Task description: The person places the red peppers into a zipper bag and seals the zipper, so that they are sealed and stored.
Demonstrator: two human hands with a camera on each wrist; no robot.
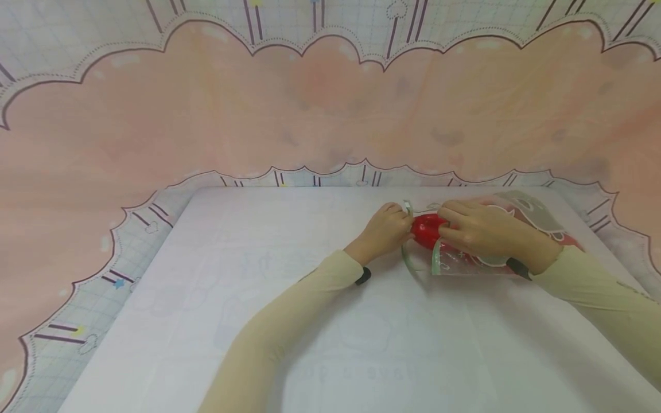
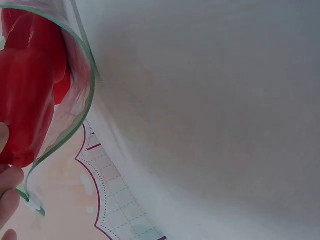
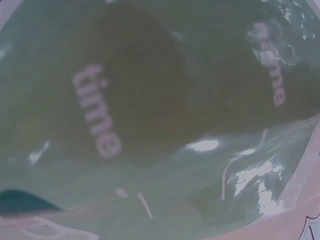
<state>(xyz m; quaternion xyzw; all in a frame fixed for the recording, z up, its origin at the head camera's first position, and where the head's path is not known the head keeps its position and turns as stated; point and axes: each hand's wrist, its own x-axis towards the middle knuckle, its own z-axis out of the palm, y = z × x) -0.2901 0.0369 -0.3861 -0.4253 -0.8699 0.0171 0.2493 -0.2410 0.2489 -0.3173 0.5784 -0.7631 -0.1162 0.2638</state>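
A glossy red pepper point(image 1: 427, 232) lies partly inside the mouth of a clear printed zip bag point(image 1: 459, 259). My left hand point(image 1: 386, 228) holds the pepper's outer end, its fingertips around the tip in the left wrist view. There the lobed red pepper point(image 2: 27, 95) has more red behind it, within the bag's green-edged opening. Over the bag's near side, my right hand point(image 1: 477, 230) grips the edge of the opening beside the pepper. The bag's film point(image 3: 150, 110), with the printed word "time", fills the right wrist view, and the right fingers are hidden there.
The bag lies toward the right rear of a white-covered table point(image 1: 206, 298). A white zip slider point(image 1: 407, 205) sits at the far edge of the bag's mouth. Behind the table hangs a pink and white patterned cloth point(image 1: 289, 109).
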